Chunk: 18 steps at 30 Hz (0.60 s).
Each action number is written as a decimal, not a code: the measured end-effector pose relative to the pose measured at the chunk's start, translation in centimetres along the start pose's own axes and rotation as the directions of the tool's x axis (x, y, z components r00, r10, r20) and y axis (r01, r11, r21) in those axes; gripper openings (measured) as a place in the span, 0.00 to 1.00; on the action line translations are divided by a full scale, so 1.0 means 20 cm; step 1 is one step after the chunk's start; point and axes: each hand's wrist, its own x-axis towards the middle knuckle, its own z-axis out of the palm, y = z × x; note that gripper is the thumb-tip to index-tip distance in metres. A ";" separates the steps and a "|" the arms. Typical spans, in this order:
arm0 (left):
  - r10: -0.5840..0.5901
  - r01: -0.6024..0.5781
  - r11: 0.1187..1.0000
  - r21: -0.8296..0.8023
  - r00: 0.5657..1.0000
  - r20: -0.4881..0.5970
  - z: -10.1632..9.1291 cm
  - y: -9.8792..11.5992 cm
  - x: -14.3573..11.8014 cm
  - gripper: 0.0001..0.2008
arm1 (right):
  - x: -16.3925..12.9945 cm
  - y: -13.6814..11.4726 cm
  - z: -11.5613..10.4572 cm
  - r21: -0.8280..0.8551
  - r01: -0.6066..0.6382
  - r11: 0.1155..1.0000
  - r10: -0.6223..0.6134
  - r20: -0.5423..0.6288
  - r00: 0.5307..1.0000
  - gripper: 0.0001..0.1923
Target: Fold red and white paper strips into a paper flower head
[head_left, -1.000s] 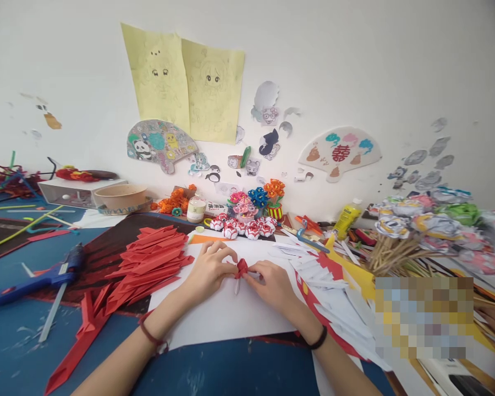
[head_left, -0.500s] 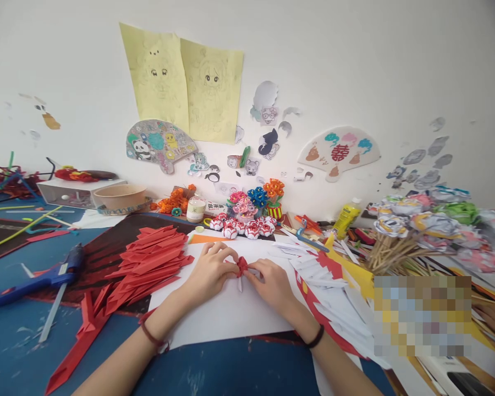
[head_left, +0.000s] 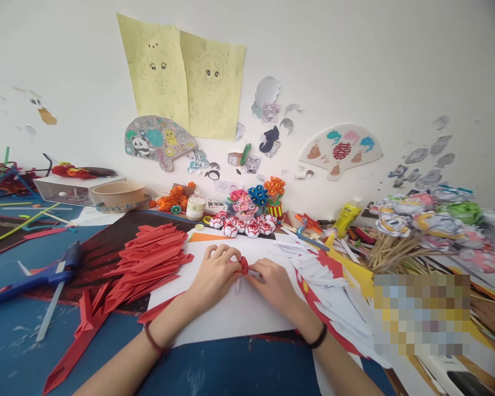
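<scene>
Left hand [head_left: 216,272], right hand [head_left: 272,283] pinch red paper piece [head_left: 243,265].

Matt red paper piece [head_left: 242,265], white paper sheet [head_left: 231,313]

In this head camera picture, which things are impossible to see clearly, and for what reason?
1. Red paper piece, head view: mostly covered by the fingers of the left hand and right hand; its shape cannot be told.
2. Area at the right: pixelated, contents unknown.
3. Blue glue gun: its end is cut by the left edge.
4. Label on the small jar: too small to read.
</scene>
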 end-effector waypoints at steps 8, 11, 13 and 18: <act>0.093 -0.093 0.993 0.076 0.996 0.011 0.00 -0.02 0.00 0.11 | -0.01 0.01 0.01 -0.014 -0.021 1.000 0.021 -0.018 1.000 0.06; 0.115 -0.116 0.987 0.108 0.993 0.019 0.01 -0.02 0.00 0.10 | 0.00 -0.01 0.01 -0.004 -0.052 0.999 0.052 -0.024 0.998 0.05; 0.104 -0.104 0.986 0.132 0.995 0.009 0.01 -0.01 0.00 0.09 | 0.00 -0.01 0.02 0.006 -0.060 0.998 0.060 -0.026 0.998 0.05; 0.025 -0.015 0.979 0.203 0.999 -0.046 0.01 0.01 0.00 0.05 | 0.00 -0.02 0.02 0.018 0.013 1.000 -0.013 0.001 1.000 0.04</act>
